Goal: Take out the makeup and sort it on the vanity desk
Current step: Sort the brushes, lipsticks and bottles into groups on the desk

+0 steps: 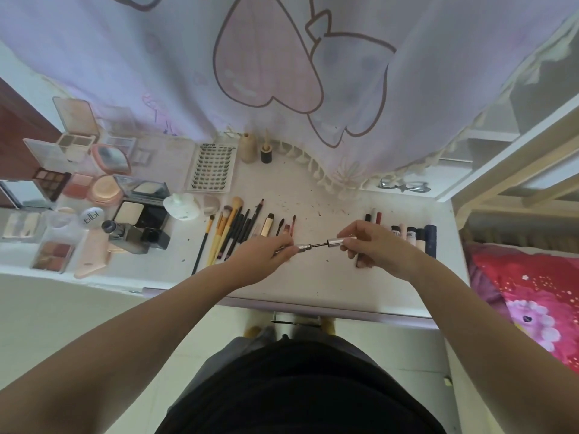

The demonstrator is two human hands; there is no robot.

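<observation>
Both hands are up over the middle of the worktop [329, 286], and between them is a slim silver makeup tube [340, 241], pulled apart into two pieces. The left hand [263, 258] pinches one silver end in curled fingers; the right hand [372, 244] pinches the other piece, the cap end, and a thin dark stem shows in the gap between the two parts. It floats just above the surface, touching nothing else.

Sorting looks well along. A row of brushes [228, 233] lies just left of the hands, a line of tubes and bottles [413, 236] stands to the right, and the palettes and compacts [78, 189] crowd the far left end. A tray of false lashes [213, 167] sits behind the brushes.

So the step in hand seems to be checking or closing this wand-type item before it is filed. Next, I'd judge, the two halves need lining up straight so the stem slides home, then a twist, then a spot among the slim sticks on the right.
</observation>
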